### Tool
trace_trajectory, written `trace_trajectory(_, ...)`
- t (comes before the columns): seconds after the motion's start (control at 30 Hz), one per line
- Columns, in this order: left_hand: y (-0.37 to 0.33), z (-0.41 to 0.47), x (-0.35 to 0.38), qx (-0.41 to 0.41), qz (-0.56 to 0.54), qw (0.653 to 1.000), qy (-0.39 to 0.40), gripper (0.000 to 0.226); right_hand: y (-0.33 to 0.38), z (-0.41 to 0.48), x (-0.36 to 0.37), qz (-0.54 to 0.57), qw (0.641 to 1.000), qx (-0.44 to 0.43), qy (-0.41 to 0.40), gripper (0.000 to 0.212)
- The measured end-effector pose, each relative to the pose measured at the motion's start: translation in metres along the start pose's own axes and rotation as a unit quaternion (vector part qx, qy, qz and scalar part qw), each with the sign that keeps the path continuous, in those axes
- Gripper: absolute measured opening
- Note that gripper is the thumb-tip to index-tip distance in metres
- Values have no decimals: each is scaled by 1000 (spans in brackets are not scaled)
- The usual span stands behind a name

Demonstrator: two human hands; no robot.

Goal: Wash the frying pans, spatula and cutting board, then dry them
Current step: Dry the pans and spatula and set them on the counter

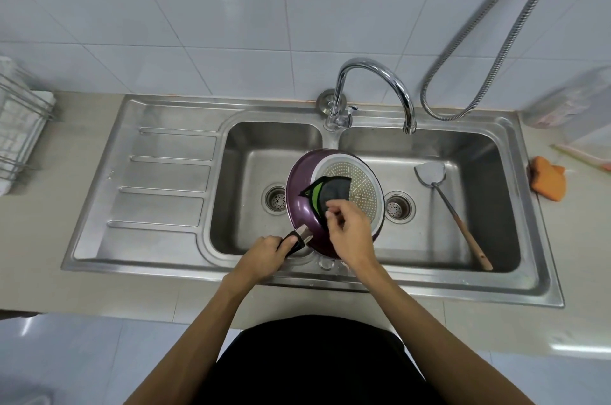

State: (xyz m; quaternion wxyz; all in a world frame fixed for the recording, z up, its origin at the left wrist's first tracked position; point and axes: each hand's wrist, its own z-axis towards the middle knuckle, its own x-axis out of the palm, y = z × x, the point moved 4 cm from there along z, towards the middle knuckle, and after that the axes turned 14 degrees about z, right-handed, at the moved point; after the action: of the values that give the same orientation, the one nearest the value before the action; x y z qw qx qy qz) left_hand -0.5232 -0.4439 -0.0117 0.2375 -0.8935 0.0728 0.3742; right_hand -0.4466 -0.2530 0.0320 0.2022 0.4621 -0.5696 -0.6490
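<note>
From the head view, the left hand (263, 254) grips the handle of a purple frying pan (299, 203), held bottom-up over the divide between the two sink (429, 285) basins. The right hand (347, 232) pinches a dark cloth (330, 191) against the pan's base. A spatula (444, 193) lies in the right basin.
</note>
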Motion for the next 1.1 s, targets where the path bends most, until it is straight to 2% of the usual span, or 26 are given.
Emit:
trace_trajectory(0.07,-1,-2,-1,1,0,1000,3,64,-9,5,-13,5,997,32,-71,21)
trace_trajectory(0.13,-2,-2,-2,4,0,1000,2,63,-20,10,-26,-32,993,65,-89,25)
trace_trajectory(0.3,0,-2,-2,-2,-6,1000,8,61,-50,20,-39,76,984,154,40,26)
trace_trajectory(0.4,0,-2,-1,-3,-9,1000,14,60,-52,25,-40,45,982,154,95,39)
trace_trajectory(0.47,0,-3,-2,-5,-10,1000,18,60,-50,31,-39,4,985,140,104,39)
trace_trajectory(0.53,0,-3,-2,-5,-9,1000,21,61,-52,38,-40,-16,987,128,95,30)
trace_trajectory(0.63,-1,-3,-2,-7,-10,1000,23,62,-53,45,-43,28,987,138,77,16)
trace_trajectory(0.87,2,-2,0,-11,-8,1000,25,58,-61,59,-49,127,977,172,8,9)
trace_trajectory(0.97,1,-2,0,-11,-9,999,30,55,-69,49,-53,187,956,224,21,25)
trace_trajectory(1.1,1,-1,-2,-9,-5,1000,27,58,-83,33,-48,143,961,229,67,56)
